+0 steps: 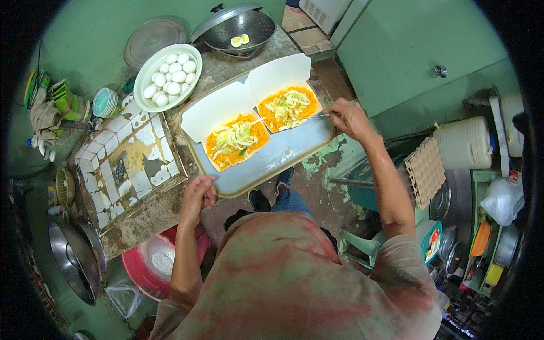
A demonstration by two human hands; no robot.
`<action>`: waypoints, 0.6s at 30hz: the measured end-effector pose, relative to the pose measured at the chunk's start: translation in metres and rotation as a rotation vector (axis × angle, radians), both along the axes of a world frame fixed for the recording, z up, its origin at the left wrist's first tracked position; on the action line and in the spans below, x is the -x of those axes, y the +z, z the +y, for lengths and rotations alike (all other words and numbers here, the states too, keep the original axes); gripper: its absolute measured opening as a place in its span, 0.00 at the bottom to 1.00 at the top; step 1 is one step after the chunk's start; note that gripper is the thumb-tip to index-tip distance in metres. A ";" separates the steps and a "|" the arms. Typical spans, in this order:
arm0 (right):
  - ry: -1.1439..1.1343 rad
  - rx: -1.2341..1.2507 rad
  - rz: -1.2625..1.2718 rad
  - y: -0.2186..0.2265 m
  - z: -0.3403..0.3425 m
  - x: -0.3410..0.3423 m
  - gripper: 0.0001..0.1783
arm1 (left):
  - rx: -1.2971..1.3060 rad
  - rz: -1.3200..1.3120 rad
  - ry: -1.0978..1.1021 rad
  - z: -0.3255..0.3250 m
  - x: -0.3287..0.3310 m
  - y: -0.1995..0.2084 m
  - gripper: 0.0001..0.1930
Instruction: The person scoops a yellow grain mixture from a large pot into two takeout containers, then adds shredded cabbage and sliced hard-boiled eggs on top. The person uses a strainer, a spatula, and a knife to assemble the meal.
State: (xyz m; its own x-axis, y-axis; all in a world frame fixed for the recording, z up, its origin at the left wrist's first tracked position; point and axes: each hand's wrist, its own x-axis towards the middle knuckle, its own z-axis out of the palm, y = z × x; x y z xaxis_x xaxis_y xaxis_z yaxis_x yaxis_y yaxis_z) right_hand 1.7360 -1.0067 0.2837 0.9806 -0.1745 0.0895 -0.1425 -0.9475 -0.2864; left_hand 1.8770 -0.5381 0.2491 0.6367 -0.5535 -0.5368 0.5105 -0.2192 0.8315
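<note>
Two white paper boxes stand with lids up on a grey tray. The left box (218, 107) and the right box (280, 73) both hold orange saucy noodles (214, 148) topped with pale shredded cabbage-like strips (238, 136). My right hand (350, 118) is closed on the handle of a thin metal utensil (318, 115), which reaches over the right box's food; its tip is hard to make out. By the near left corner of the tray (249, 180), my left hand (198, 191) has loosely bent fingers and no visible object in it.
A bowl (195, 52) of white eggs (174, 76) sits behind the left box. Farther back, a dark perforated pan (249, 34) holds a halved boiled egg (240, 40). A tiled sink (153, 180) lies left, a red tub (133, 263) below. Egg cartons (425, 173) lean at right.
</note>
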 end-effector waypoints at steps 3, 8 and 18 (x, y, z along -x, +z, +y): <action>0.081 -0.059 0.032 0.004 -0.021 -0.012 0.12 | 0.007 -0.003 0.050 0.002 0.003 0.002 0.13; 0.176 -0.165 0.031 -0.013 -0.031 -0.026 0.12 | -0.023 0.004 0.151 0.007 0.019 0.000 0.13; 0.175 -0.185 0.032 -0.036 -0.018 -0.038 0.12 | 0.018 0.015 0.194 -0.002 0.025 -0.001 0.13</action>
